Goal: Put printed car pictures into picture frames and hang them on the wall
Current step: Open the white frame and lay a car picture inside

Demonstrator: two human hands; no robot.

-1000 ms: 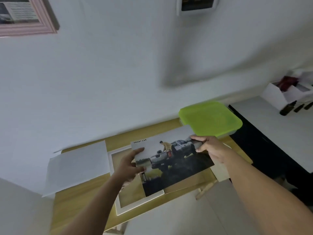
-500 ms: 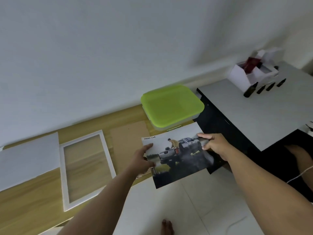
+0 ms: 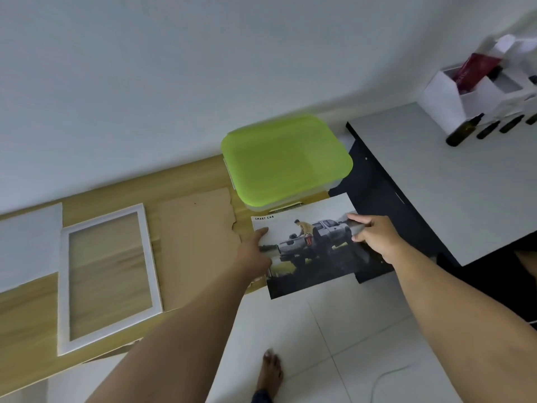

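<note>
Against the white wall, the wooden table [image 3: 35, 315] carries the white picture frame [image 3: 109, 279], a brown backing board [image 3: 197, 242] and a green-lidded box [image 3: 286, 161], all much as half a second ago. The left hand [image 3: 255, 254] and right hand [image 3: 374, 237] still pinch the car picture [image 3: 313, 248] by its side edges, holding it past the table's right end, over the floor.

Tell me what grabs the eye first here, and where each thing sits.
The bright green lid of a box at the back of the wooden table, against the wall, stands out most. Just in front of it, the left hand and right hand hold a car print by its two ends, past the table's right end. To the left, an empty white frame lies flat on the table.
</note>
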